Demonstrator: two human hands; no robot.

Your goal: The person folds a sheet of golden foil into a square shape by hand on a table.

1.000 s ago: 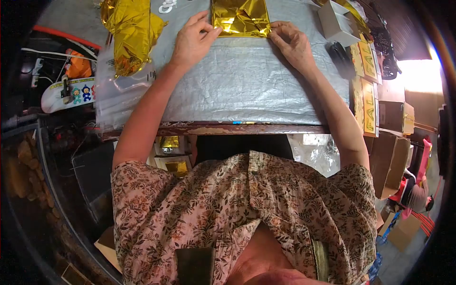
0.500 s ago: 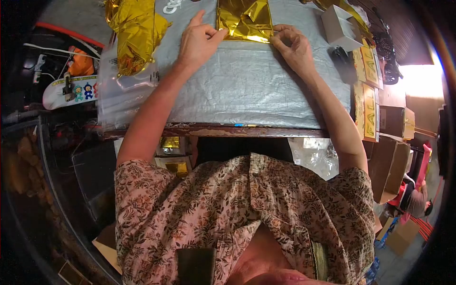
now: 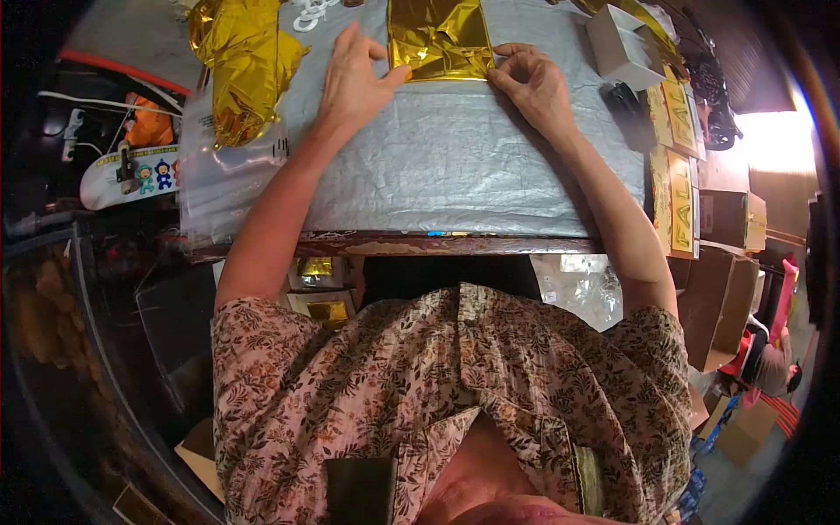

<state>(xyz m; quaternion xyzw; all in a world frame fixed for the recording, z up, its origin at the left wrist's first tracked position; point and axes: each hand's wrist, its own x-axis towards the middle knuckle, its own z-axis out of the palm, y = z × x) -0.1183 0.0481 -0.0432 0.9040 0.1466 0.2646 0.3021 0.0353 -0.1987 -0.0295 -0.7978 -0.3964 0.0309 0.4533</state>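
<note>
At the right of the table (image 3: 455, 162), we read "FAL" on yellow packaging (image 3: 672, 203) near a white box (image 3: 623, 48), while gold foil (image 3: 442, 37) lies mid-table between the spread left hand (image 3: 353, 85), thumb at its corner, and the curled right hand (image 3: 536, 87), whose grip we cannot determine.

The site appears to be a workshop, as indicated by the sheet-covered worktable (image 3: 455, 171) beneath the left hand (image 3: 352, 86) and the cardboard boxes (image 3: 719, 304) to the right of the right hand (image 3: 538, 90).
</note>
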